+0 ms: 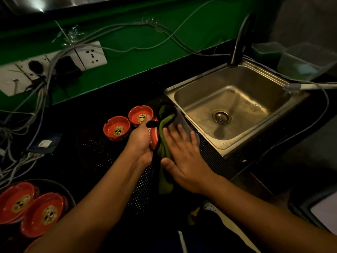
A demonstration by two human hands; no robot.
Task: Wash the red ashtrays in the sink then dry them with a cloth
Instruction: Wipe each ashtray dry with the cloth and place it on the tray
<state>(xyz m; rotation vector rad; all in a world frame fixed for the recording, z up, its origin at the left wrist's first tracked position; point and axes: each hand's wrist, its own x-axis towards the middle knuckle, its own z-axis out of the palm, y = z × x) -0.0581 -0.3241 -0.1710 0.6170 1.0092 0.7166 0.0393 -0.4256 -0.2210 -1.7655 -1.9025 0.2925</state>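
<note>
Gripping a glossy red round ashtray (152, 136) on its edge, the left hand (141, 143) is curling its fingers round the rim. White lettering on the outer wall is showing between palm and cloth. The right hand (184, 161) is pressing a soft green cloth with a black border (165, 148) flat against the ashtray's other side, its fingers (179, 132) lying straight and spread, grasping nothing. The cloth is hanging down between the two hands and folding over the ashtray's top edge.

Both hands are working above a black perforated mat (102, 148) lying on the dark counter, just left of a square brushed-steel sink (169, 91) with a round slotted drain (221, 116). Two more red ashtrays, a nearer one (116, 128) and a farther one (140, 115), are sitting upright side by side just beyond the left hand, each with a notched rim and a gold emblem in its bowl. At the lower left, two further red ashtrays (17, 201) (43, 213) are lying in a dark round tray (60, 185). A dark curved faucet (238, 48) is rising behind the sink against a green wall (136, 57).
</note>
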